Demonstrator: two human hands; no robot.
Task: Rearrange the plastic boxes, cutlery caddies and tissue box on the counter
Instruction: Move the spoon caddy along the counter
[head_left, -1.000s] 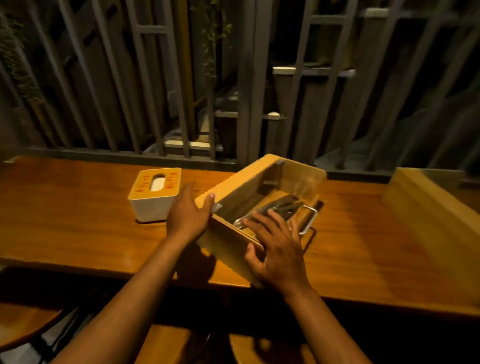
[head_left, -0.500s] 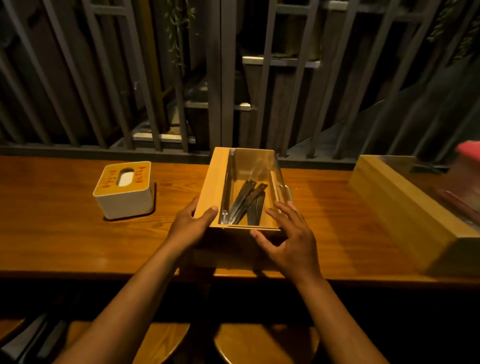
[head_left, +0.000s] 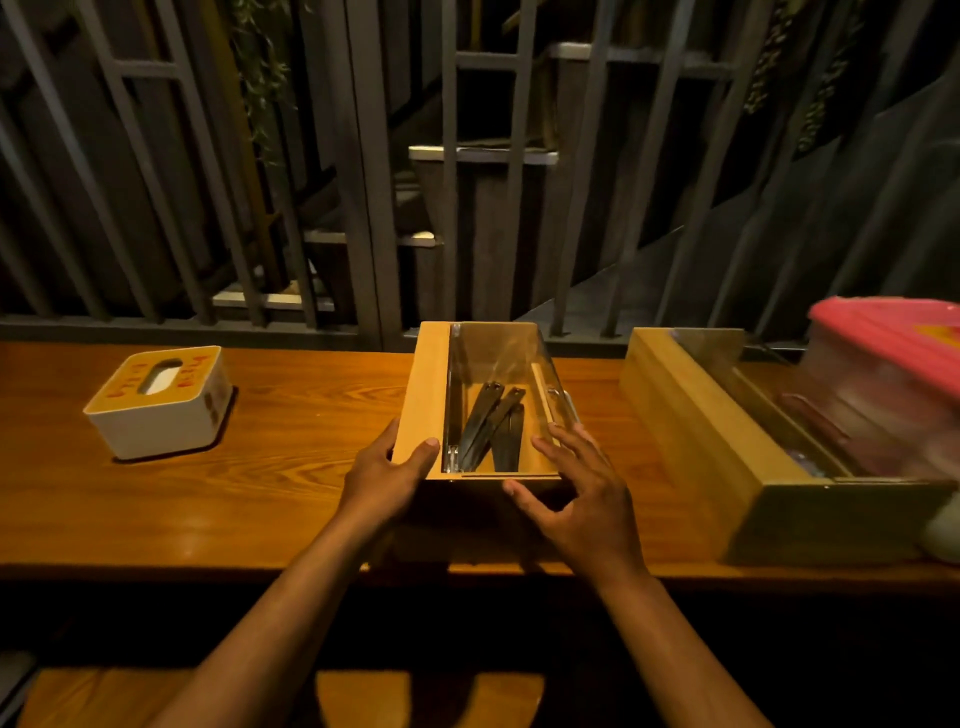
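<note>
The counter runs edge to edge, with the task's things spread along it. At three o'clock a long wooden caddy lies skewed, and a pink-lidded plastic box, blurred, sits on or just behind its far end; I cannot tell which. At the centre a smaller caddy stands square to the counter's edge, its far end pointing to twelve o'clock, dark cutlery lying inside. At nine o'clock the tissue box sits alone, well apart from the rest.

By my reading the work is partway: the centre caddy looks placed, while the skewed caddy, the plastic box and the tissue box likely remain to be set in order.

The left hand grips the centre caddy's near left corner, thumb on top. The right hand is spread open at the near right corner, fingertips at the rim, gripping nothing.
</note>
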